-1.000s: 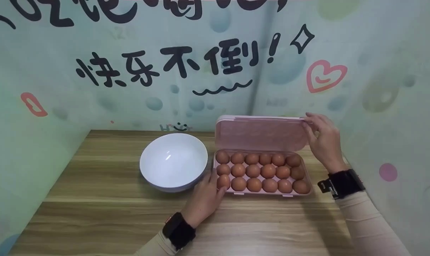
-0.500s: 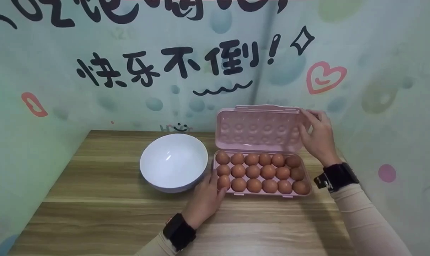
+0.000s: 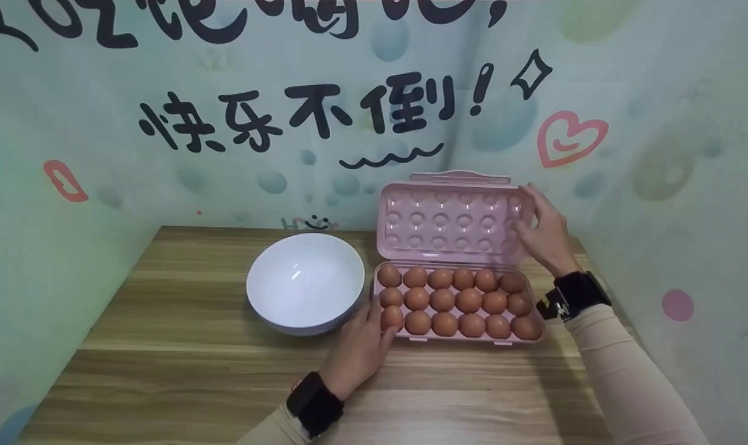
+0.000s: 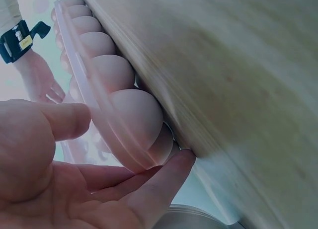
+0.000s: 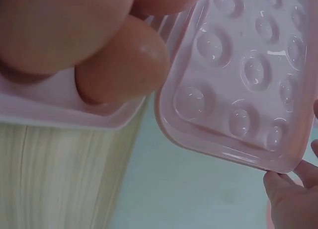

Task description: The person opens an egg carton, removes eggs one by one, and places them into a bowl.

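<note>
A pink plastic egg box (image 3: 460, 339) stands on the table with its lid (image 3: 451, 210) raised near upright. Brown eggs (image 3: 442, 301) sit in rows in its base. My left hand (image 3: 357, 349) holds the front left corner; in the left wrist view, the thumb (image 4: 74, 120) lies at the rim and the fingers (image 4: 159, 187) at the box's end. My right hand (image 3: 544, 235) grips the lid's right edge. In the right wrist view, fingertips (image 5: 280, 184) touch the lid's corner, and dimples show on its inner face.
A large white bowl (image 3: 306, 281) stands on the wooden table (image 3: 182, 371), just left of the egg box. Behind it hangs a pale green printed backdrop (image 3: 225, 185) that also flanks both sides.
My right hand has swung the lid further back, so its dimpled inside now faces forward; that hand moved slightly left. The left hand stays at the box's corner.
</note>
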A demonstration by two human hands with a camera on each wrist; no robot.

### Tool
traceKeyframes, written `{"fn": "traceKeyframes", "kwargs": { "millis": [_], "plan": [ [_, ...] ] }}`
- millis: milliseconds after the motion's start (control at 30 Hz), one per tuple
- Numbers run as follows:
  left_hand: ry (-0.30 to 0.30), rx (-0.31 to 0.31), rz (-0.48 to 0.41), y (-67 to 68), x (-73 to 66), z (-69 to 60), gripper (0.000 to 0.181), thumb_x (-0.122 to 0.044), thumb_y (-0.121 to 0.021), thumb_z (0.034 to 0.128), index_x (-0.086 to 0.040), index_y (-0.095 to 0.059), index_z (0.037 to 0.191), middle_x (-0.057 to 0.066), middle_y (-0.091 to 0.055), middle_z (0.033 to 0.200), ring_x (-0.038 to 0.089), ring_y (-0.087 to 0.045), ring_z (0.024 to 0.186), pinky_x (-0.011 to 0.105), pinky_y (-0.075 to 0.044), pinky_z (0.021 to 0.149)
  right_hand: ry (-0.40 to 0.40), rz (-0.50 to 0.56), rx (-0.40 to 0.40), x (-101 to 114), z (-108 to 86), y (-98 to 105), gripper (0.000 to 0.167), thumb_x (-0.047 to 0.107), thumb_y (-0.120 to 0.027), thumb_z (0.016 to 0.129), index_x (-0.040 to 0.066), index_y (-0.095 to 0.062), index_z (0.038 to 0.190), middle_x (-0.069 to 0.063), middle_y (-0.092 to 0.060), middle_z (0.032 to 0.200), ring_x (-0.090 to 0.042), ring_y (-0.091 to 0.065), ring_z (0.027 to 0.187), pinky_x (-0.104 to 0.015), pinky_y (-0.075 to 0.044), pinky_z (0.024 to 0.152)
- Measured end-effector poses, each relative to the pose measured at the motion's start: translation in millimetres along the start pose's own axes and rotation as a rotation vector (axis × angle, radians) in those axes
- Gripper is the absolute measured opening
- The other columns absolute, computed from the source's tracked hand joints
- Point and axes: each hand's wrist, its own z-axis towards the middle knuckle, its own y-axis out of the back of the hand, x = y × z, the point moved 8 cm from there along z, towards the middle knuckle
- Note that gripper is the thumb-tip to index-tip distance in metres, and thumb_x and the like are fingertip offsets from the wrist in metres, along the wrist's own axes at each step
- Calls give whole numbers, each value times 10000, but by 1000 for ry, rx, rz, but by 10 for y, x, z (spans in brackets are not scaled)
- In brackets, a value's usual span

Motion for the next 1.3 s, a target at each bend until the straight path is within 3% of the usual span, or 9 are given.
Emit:
{"fn": "traceKeyframes", "kwargs": {
  "millis": [333,767,1000,1300],
  "plan": [
    [-5,-16,-11,5,0,-10,665,-213,-669,1050,131,-393,1547,334,-513,1487,528,-618,1233,576,-516,1061,8,-52,54,-54,72,-120,682,-32,-664,923,-16,-452,1571,-289,-277,1694,-468,-241,1580,-622,-191,1282],
    [6,9,3,0,17,8,699,-244,-661,1057,103,-360,1583,330,-513,1496,499,-621,1254,560,-517,1073,-91,-65,213,-199,85,-281,716,78,-592,1020,20,-276,1660,-242,-15,1757,-467,-76,1612,-644,-86,1287],
    [-14,10,52,1,8,1,703,-276,-655,1058,79,-361,1589,306,-545,1458,469,-660,1208,528,-557,1023,-60,-96,249,-219,73,-341,660,135,-555,1063,-16,-283,1645,-282,30,1743,-499,-63,1602,-658,-100,1280],
    [-7,3,61,-2,21,2,692,-287,-657,1057,76,-384,1579,297,-552,1455,467,-673,1179,528,-565,1006,-86,-103,301,-244,76,-390,685,156,-530,1073,-1,-227,1667,-268,116,1737,-509,-23,1598,-672,-81,1273]
  ]
}}
